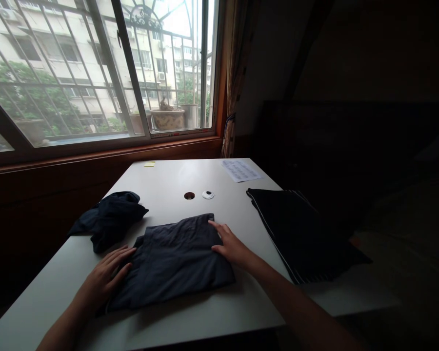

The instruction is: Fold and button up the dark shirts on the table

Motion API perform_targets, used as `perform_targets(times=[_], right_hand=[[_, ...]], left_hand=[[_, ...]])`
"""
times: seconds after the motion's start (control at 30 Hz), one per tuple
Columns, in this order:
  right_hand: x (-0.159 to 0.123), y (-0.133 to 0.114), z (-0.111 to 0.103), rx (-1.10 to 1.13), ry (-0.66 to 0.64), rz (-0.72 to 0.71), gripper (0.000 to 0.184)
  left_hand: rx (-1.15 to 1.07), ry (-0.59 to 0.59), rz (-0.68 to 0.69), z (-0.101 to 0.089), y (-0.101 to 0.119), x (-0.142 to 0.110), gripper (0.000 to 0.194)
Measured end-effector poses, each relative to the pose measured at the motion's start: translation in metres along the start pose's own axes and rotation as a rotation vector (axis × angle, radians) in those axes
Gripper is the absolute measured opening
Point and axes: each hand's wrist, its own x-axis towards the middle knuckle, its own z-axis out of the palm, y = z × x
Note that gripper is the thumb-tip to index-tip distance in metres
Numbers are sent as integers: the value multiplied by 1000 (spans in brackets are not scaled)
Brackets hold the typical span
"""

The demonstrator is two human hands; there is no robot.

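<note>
1. Head view: A left hand [104, 278], open, fingers spread, and a right hand [229, 244], loosely open, touch opposite sides of a dark folded garment [179, 263] on a white tabletop [201, 317], between a crumpled dark cloth [115, 217] and black clothing [300, 234].

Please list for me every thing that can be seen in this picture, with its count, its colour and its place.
Folded cloth: one, dark grey, between the hands
Bunched cloth: one, dark blue, table's left side
Striped-edge cloth: one, black, table's right side
Table: one, white, below the window
Yellow note: one, yellow, far left corner
Printed paper: one, whitish, far right corner
Hole: one, brownish inside, mid-table
Disc: one, white with black, right of the hole
Window: one, grey frame, behind the table
Curtain: one, brownish, right of the window
Plant pots: several, brownish, outside
Buildings: several, pale, outside
Left hand: one, on the folded cloth's left edge
Right hand: one, on its right edge
</note>
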Motion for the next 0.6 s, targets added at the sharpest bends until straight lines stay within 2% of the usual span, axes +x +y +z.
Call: perform_targets(times=[0.07,0.17,0.3,0.37,0.43,0.5,0.6], right_hand=[[3,10,-10,6,49,-4,79],[5,31,-38,-69,148,13,69],[-2,57,-84,-304,284,53,54],[-10,63,-97,-449,353,40,46],[-20,61,-97,-538,388,-27,37],[-31,49,-86,-535,336,-157,27],[-46,24,-58,-395,84,-381,24]], left_hand=[[-48,16,-12,-1,1,-1,46],[-87,34,-32,0,1,-2,46],[-84,51,-26,4,-9,-2,46],[-79,48,-4,6,-14,0,46],[-63,35,2,7,-14,7,45],[-52,19,-8,7,-6,18,42],[-86,-37,-24,11,21,45,40]])
